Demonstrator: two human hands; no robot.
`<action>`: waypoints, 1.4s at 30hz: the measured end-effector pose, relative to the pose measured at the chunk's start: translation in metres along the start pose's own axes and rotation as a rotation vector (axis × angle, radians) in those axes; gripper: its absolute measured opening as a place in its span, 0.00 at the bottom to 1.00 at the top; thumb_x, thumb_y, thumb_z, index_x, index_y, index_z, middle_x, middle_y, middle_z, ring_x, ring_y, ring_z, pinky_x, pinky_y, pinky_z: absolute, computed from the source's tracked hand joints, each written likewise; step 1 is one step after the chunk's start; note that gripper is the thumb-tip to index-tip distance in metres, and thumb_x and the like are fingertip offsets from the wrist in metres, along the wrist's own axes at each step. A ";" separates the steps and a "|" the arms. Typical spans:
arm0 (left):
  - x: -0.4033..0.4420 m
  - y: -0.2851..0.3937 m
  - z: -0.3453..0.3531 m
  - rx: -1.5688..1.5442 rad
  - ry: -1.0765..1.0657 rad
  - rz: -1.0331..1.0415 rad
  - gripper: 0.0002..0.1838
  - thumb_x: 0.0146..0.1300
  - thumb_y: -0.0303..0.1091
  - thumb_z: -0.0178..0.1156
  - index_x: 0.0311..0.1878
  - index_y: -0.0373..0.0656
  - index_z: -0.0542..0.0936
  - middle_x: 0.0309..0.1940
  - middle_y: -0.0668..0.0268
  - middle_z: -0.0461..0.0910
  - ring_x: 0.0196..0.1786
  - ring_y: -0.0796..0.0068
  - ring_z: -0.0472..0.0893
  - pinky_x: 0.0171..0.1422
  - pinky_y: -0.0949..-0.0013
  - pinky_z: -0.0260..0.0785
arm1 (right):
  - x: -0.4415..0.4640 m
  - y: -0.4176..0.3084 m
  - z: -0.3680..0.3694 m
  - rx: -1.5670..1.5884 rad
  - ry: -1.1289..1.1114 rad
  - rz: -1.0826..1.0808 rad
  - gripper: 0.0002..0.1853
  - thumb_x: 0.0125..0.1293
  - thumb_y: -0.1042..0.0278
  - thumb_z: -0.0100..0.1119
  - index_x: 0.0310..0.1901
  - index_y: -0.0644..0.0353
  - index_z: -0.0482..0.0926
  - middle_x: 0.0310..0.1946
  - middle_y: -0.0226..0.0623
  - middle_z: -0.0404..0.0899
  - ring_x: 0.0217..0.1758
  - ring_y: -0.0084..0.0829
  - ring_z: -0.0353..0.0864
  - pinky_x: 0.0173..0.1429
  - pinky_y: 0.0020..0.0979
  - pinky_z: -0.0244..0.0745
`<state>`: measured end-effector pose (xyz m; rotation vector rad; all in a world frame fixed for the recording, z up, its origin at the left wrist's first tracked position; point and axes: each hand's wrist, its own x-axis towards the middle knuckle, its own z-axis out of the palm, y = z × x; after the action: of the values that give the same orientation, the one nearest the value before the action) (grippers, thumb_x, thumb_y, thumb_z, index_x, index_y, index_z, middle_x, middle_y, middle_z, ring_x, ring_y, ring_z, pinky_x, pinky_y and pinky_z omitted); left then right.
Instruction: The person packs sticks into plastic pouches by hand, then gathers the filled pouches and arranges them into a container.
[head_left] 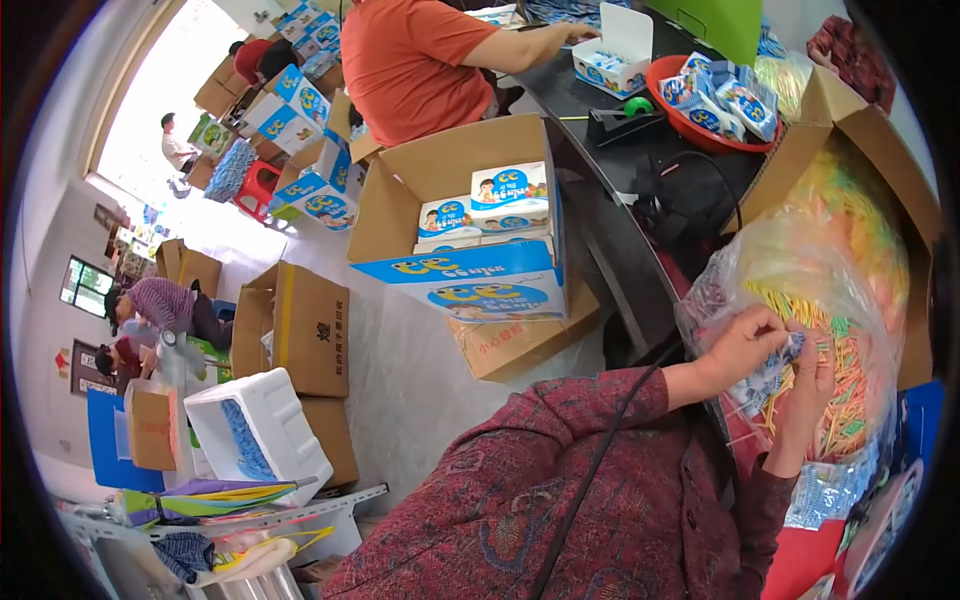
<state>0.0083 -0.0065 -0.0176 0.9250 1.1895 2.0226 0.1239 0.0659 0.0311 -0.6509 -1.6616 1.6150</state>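
Note:
My left hand is closed, thumb and fingers pinching a small blue-and-white packet. On the packet's other side my right hand is also closed, its fingertips pressed on it. The packet is mostly covered by my fingers. Just beyond my hands is a clear plastic bag of thin yellow, green, orange and pink sticks. More blue-and-white wrappers lie beneath my hands, and another patch of them lies near my right wrist.
A cardboard carton stands around the bag. A red basin of packets and an open white display box are on the dark table. A blue-and-white carton holds small boxes. A person in orange works nearby.

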 end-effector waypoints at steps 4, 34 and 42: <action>0.003 0.021 0.007 -0.294 0.019 -0.302 0.03 0.65 0.27 0.57 0.34 0.41 0.75 0.37 0.73 0.73 0.40 0.84 0.70 0.47 0.76 0.65 | 0.006 -0.005 -0.004 -0.003 0.091 -0.049 0.11 0.73 0.67 0.48 0.49 0.62 0.76 0.48 0.35 0.79 0.51 0.23 0.75 0.59 0.26 0.67; 0.014 0.022 0.006 -0.531 -0.123 -0.554 0.09 0.65 0.26 0.59 0.47 0.39 0.76 0.48 0.63 0.80 0.50 0.74 0.79 0.56 0.67 0.71 | 0.018 -0.027 -0.098 -1.187 -0.197 -0.027 0.11 0.64 0.65 0.56 0.46 0.57 0.80 0.38 0.41 0.83 0.41 0.36 0.83 0.47 0.33 0.76; 0.013 0.019 0.004 -0.541 -0.105 -0.544 0.11 0.65 0.26 0.59 0.50 0.38 0.76 0.47 0.64 0.81 0.50 0.74 0.79 0.57 0.66 0.71 | 0.037 0.017 -0.095 -1.448 -0.192 0.022 0.10 0.59 0.61 0.58 0.32 0.59 0.79 0.31 0.44 0.81 0.37 0.45 0.81 0.42 0.43 0.74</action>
<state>0.0019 -0.0025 0.0046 0.3777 0.6760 1.6853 0.1728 0.1557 0.0156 -1.1568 -2.8316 0.2024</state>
